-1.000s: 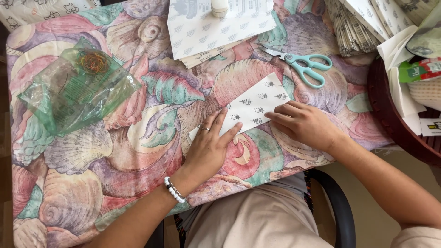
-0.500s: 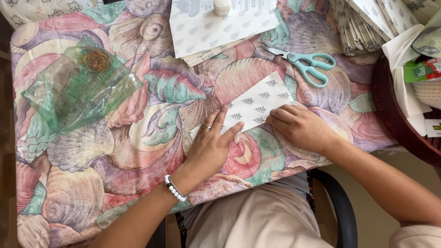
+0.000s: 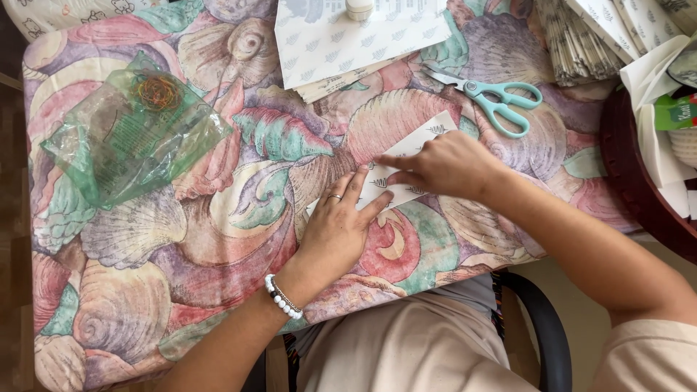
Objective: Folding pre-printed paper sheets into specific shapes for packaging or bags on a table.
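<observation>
A white sheet of paper with small leaf prints lies slantwise on the shell-patterned tablecloth. My left hand, with a ring and a bead bracelet, lies flat on the paper's lower end with fingers spread. My right hand presses on the middle of the sheet, its fingers pointing left along a fold. Neither hand grips anything. Most of the sheet is hidden under the hands.
Teal-handled scissors lie just beyond the right hand. A stack of the same printed paper sits at the far edge with a small white jar. A green plastic bag with rubber bands lies left. A dark round tray stands right.
My right hand has slid leftward across the paper toward my left hand. The left hand has stayed pressed on the sheet's lower end.
</observation>
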